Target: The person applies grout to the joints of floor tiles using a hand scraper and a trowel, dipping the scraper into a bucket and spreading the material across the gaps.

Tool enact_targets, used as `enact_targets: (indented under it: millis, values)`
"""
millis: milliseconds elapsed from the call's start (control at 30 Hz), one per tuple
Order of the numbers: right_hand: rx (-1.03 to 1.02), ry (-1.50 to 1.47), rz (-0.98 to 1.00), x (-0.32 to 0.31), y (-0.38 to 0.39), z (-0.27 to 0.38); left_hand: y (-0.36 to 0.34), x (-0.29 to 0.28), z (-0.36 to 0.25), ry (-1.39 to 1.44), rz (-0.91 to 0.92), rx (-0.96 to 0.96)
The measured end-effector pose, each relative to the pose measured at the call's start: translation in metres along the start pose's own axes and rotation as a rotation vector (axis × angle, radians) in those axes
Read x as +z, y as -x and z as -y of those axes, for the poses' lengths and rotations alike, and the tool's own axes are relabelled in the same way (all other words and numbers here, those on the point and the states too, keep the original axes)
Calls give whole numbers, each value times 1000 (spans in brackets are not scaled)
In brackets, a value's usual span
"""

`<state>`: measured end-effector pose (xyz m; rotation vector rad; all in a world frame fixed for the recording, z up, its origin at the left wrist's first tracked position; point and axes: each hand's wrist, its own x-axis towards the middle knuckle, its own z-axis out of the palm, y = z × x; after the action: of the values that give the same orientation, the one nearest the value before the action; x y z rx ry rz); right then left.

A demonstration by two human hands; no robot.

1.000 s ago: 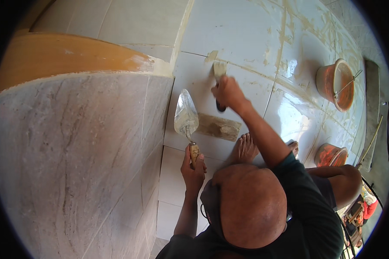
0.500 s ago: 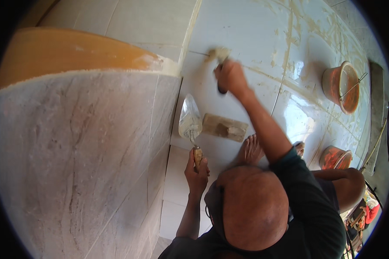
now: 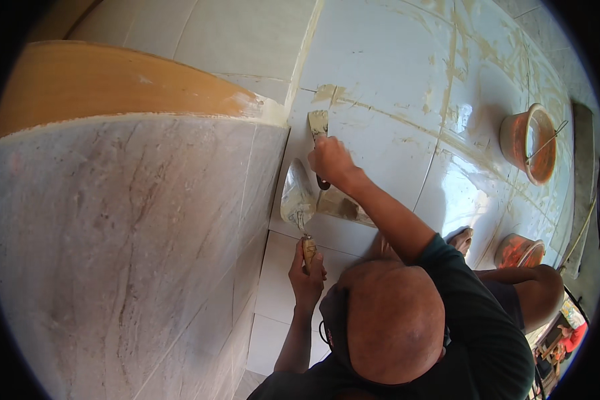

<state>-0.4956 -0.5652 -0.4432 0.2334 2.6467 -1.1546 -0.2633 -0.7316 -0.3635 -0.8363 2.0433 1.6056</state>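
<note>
My left hand (image 3: 307, 273) is wrapped round the wooden handle of a pointed trowel (image 3: 299, 197). Pale, wet-looking paste lies on its metal blade, which is held over the white tiles beside the marbled wall. In my right hand (image 3: 333, 162) is a putty knife (image 3: 319, 123) with a dark handle. Paste coats its broad blade, and its handle end hangs close to the trowel's blade. Below that hand a rectangular float (image 3: 340, 204) rests on the tiles, partly covered by my arm and hand. A paste smear (image 3: 328, 93) marks a tile joint ahead of the putty knife.
Two orange, paste-stained buckets, a larger one (image 3: 511, 141) and a smaller one (image 3: 511, 251), stand at the right. Along the left runs a marbled tile wall (image 3: 127, 220) with an orange-brown curved panel (image 3: 113, 80) above it. Bare feet are among the tools.
My right hand has drawn the putty knife back from the joint toward the trowel, covering part of the float. A paste smear now shows where its blade was. My left hand keeps the trowel.
</note>
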Motion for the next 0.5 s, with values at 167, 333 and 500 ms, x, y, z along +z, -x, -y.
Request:
enact_targets:
  millis: [167, 333, 500]
  values:
    - [137, -73, -108, -34, -9, -12, 1, -3, 4, -2, 22, -23]
    - [44, -150, -23, -11, -17, -15, 2, -3, 9, -48, 64, 8]
    - [-7, -112, -190, 23, -20, 0, 5, -5, 7, -79, 50, 42]
